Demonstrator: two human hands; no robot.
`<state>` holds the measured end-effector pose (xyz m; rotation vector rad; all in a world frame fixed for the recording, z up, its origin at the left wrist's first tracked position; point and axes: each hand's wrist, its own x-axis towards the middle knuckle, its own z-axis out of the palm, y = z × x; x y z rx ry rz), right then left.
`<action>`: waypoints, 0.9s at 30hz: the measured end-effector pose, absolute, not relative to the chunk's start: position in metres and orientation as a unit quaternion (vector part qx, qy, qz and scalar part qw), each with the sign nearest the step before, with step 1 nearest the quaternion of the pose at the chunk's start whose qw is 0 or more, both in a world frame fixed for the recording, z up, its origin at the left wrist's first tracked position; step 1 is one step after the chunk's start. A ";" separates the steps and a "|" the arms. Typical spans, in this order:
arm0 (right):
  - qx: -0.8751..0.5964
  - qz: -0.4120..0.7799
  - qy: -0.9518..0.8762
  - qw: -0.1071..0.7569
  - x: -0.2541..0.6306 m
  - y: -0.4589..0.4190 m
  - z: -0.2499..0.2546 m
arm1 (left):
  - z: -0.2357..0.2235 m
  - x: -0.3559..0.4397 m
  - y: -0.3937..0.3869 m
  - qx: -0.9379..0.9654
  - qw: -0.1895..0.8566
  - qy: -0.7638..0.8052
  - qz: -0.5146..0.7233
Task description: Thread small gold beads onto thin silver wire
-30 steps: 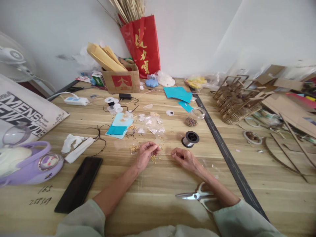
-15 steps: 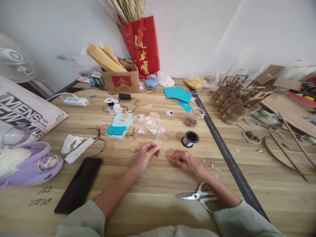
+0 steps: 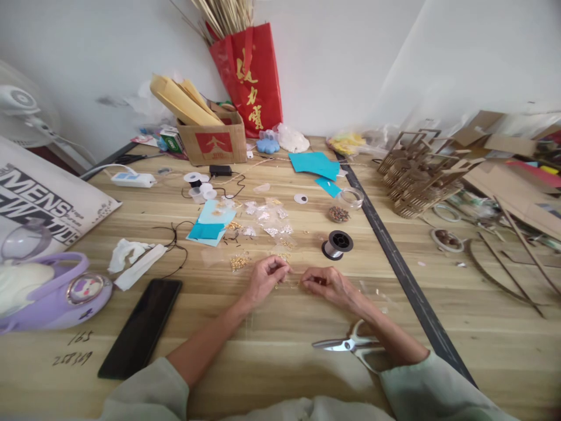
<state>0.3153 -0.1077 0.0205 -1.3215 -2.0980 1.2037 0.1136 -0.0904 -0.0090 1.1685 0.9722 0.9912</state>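
My left hand [image 3: 268, 277] is closed in a pinch above the table's middle; whatever its fingertips hold is too small to make out. Close to its right, my right hand [image 3: 325, 283] also pinches, and its fingers hide what is between them. Tiny gold pieces lie in the narrow gap between the hands. Small gold beads [image 3: 239, 263] are heaped left of my left hand. Beyond my right hand stands a black spool [image 3: 337, 245] wound with clear line. White-handled scissors [image 3: 350, 345] rest partly open beside my right forearm.
A black phone [image 3: 141, 328] lies left of my left forearm. Clear bags of small parts [image 3: 269, 217], blue paper [image 3: 208, 231] and a dish of beads [image 3: 339, 214] are farther back. Wooden baskets [image 3: 416, 175] stand at the right; a purple container [image 3: 56, 292] is at the left.
My left hand has shifted slightly right, narrowing the gap to my right hand. The right hand has barely moved, and both stay pinched. The view has tilted a little.
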 end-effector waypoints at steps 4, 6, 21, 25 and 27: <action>-0.466 0.429 -0.744 0.214 0.313 -0.110 0.024 | -0.011 0.119 -0.095 0.529 0.620 0.409 0.411; -0.472 0.426 -0.738 0.225 0.312 -0.111 0.026 | -0.010 0.120 -0.097 0.535 0.625 0.401 0.403; -0.466 0.412 -0.725 0.294 0.315 -0.108 0.024 | -0.003 0.120 -0.099 0.489 0.666 0.390 0.407; -0.464 0.404 -0.733 0.289 0.314 -0.109 0.025 | -0.008 0.120 -0.097 0.474 0.641 0.405 0.448; -0.460 0.405 -0.736 0.288 0.312 -0.110 0.027 | -0.009 0.121 -0.098 0.470 0.648 0.397 0.448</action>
